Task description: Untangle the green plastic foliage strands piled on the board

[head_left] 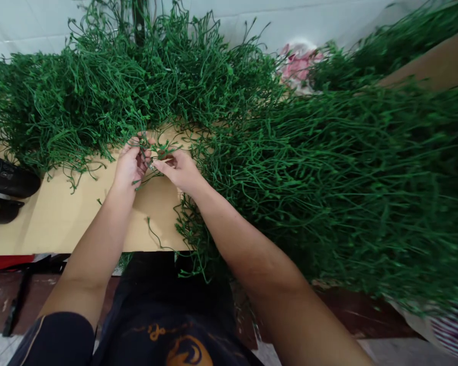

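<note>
My left hand and my right hand meet over the tan board, fingers closed around a few thin green artificial stems with small tufted tips. The stems pass between both hands, and some of the fingertips are hidden by them. Behind my hands rises a large heap of the same stems. A second, bigger pile lies right beside my right forearm, its stems mostly lying sideways. One loose stem rests on the board near its front edge.
The tan board covers the tabletop. At the left stand a black bottle and a dark cup. Pink and white material sits by the tiled wall. A brown cardboard flap juts in at the upper right.
</note>
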### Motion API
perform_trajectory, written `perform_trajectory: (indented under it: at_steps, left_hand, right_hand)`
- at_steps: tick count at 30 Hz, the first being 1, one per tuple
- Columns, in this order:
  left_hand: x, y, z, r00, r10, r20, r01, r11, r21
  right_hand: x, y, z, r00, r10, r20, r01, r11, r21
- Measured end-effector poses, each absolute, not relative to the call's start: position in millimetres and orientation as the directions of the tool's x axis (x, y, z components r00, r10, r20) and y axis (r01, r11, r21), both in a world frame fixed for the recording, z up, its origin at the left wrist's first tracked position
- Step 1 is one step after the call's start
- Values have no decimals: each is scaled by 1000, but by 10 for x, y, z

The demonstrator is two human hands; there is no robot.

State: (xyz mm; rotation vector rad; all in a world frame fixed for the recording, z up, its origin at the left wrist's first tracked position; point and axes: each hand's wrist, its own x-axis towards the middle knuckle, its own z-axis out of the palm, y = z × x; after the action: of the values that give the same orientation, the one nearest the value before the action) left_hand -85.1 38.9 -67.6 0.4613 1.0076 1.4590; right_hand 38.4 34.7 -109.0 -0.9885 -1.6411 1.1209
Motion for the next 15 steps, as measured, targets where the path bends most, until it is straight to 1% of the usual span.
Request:
perform_trajectory:
  at_steps: [3,7,11,13,15]
  left_hand:
    - [-865,404,-709,-173,943,-284,-638,113,762]
    - [-916,448,-755,-173,944,-282,-679,93,728]
    - [-954,471,-786,-161,947,-278,-682,97,725]
    - [-966,473,-806,-161,948,-273,-684,92,724]
    - [-974,471,-828,-169,950,-263,-684,79,725]
  right_hand:
    - [373,293,-1021,-265,945,191,77,218,-973]
    - [346,211,-975,-132,969,210,27,215,-976]
    - [325,200,-946,-58,978,199,-149,188,-971]
    - [334,211,-925,-61,983,174,-245,154,-957]
    - [351,214,-905,-90,986,138,-299,105,-948]
